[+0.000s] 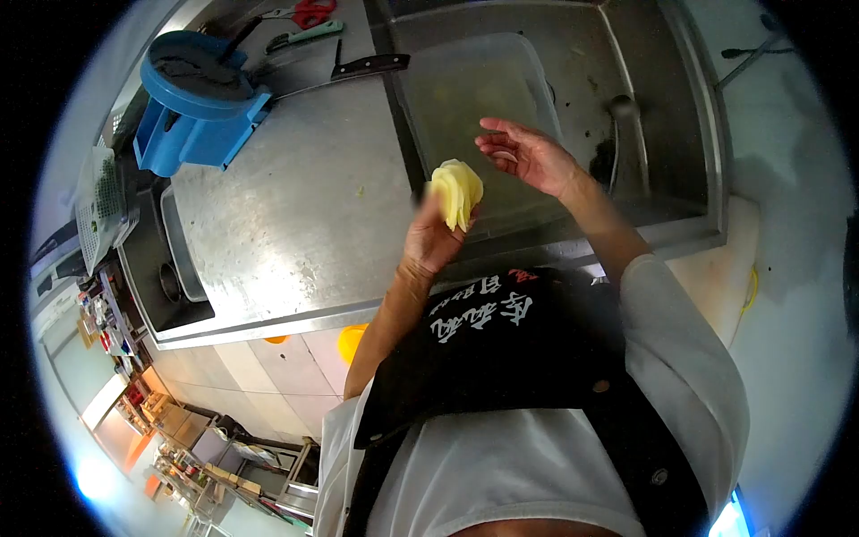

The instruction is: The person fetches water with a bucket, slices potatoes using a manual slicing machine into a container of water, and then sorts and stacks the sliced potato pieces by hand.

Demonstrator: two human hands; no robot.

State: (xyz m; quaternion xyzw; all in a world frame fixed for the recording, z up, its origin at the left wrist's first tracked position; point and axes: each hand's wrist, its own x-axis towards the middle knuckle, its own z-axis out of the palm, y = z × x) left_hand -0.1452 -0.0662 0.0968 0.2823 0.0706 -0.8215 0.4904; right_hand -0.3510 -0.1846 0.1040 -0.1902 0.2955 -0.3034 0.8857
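Note:
My left hand is closed around a fanned stack of thin pale-yellow potato slices, held up near the front edge of the sink. To its right, my right hand is raised with its fingers apart and nothing in them. Both hands are above or beside a clear plastic tub of cloudy liquid that sits in the steel sink. What lies in the liquid cannot be made out.
Left of the sink is a steel worktop. A blue slicer-like device stands at its back left, near a black-handled knife, a green-handled peeler and red scissors. The faucet is at the right.

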